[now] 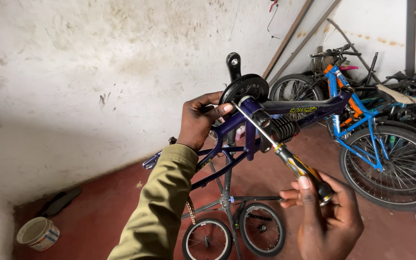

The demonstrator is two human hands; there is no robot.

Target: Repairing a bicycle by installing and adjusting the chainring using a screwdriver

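A dark purple bicycle frame (246, 130) of painted metal tube sat raised on a thin metal repair stand (227, 192), at the middle of the view. At its top was a round black chainring disc (244, 88) with a short black crank arm (233, 65) pointing up; just beside it sat a black ribbed coil shock (285, 129). The left hand (199, 120), in an olive cloth sleeve (162, 202), had its grip pressed together on the frame tube just beside the disc, thumb on the near side. The right hand (328, 216) had its grip wrapped tight around the handle of a screwdriver (285, 156), yellow and black with a slim bright steel shaft. The shaft slanted up and left, its tip meeting the frame under the disc.

Two small spoked wheels (237, 233) with black tyres lay on the smooth red floor (97, 216) beneath the stand. A blue bicycle (362, 125) with orange parts stood to the right, near other dark bicycles. A squat white bucket (38, 233) lay tilted at the lower left, against the rough, stained white wall (73, 72).
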